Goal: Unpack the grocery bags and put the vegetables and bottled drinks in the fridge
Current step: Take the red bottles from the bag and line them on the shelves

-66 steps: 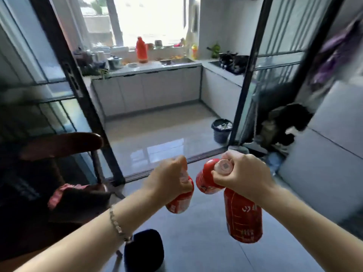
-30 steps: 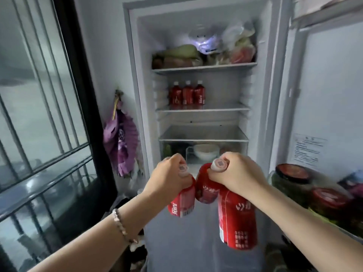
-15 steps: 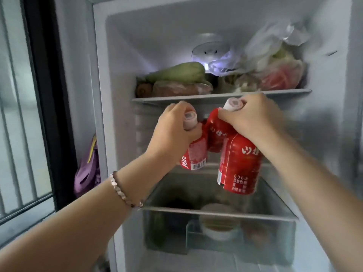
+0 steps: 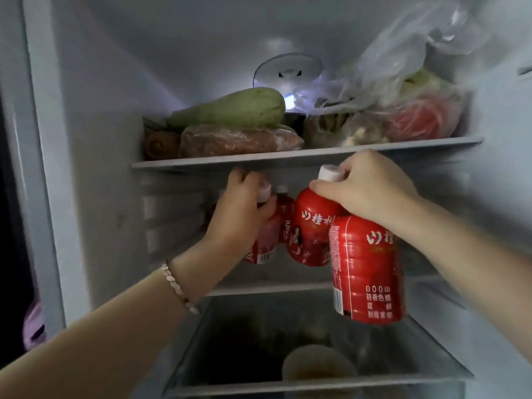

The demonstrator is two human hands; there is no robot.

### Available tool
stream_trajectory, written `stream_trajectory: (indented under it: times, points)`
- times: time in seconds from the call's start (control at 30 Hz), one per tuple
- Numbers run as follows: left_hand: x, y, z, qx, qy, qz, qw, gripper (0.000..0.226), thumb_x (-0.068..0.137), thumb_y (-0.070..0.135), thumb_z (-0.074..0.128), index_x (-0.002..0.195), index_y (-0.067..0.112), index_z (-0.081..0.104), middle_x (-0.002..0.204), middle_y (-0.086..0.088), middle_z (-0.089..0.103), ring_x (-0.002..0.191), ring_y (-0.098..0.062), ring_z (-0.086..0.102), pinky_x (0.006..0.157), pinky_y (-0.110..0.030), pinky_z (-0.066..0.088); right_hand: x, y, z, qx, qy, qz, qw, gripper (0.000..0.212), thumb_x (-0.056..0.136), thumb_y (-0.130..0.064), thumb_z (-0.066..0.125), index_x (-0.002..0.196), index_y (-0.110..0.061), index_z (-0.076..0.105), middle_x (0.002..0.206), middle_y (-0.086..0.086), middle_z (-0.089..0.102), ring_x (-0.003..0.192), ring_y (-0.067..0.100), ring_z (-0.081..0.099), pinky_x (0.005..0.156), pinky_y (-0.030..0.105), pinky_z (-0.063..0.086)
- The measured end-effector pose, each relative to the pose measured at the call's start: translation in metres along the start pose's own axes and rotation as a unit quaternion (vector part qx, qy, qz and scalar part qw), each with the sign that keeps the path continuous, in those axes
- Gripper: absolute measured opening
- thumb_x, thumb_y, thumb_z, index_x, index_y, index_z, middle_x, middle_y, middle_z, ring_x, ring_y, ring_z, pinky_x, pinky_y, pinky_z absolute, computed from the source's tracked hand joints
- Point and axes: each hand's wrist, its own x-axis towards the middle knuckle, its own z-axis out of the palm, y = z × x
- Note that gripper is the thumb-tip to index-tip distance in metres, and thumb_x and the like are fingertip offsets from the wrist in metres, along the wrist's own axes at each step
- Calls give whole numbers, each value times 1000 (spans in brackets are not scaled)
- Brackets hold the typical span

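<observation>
Inside the open fridge (image 4: pixel 100 139), my left hand (image 4: pixel 239 214) curls round a small bottle (image 4: pixel 263 243) by its neck. My right hand (image 4: pixel 371 194), beside it, pinches two red bottles (image 4: pixel 368 269) hanging below it, under the vegetable shelf (image 4: pixel 288 156).

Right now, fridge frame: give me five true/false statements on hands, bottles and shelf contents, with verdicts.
1. The right hand holds both the near red bottle and the middle red bottle at their necks. True.
2. The left hand is empty. False: it grips the left red bottle just below the cap.
3. A green squash lies on the top shelf. True.
4. The plastic bag sits in the bottom compartment. False: it is on the top shelf, to the right of the squash.
5. The bracelet is on the right wrist. False: it is on the left wrist.
</observation>
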Motion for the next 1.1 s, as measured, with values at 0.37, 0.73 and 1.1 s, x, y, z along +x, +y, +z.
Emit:
stream_trajectory:
  times: [0.37,0.73,1.1]
  points:
    - [39,-48,43,191,-95,-97,972,42,98,30,39,135,10,38,132,-23,43,119,-39,44,96,-43,40,64,6,49,61,-173,33,983,29,70,-35,80,66,-16,58,66,-4,60,63,11,58,51,18,43]
    - [6,-21,68,-14,-162,-42,986,71,82,67,36,139,24,35,139,0,42,130,-19,36,115,-39,20,59,34,46,61,27,80,995,25,82,-34,59,81,-12,71,86,8,69,82,25,64,74,32,51]
    - [-1,-24,90,-65,-208,-118,969,98,78,49,67,146,28,0,138,-8,44,121,-26,49,101,-43,44,63,44,68,-46,78,59,994,40,90,-48,47,106,-16,64,107,7,67,101,29,61,73,29,41]
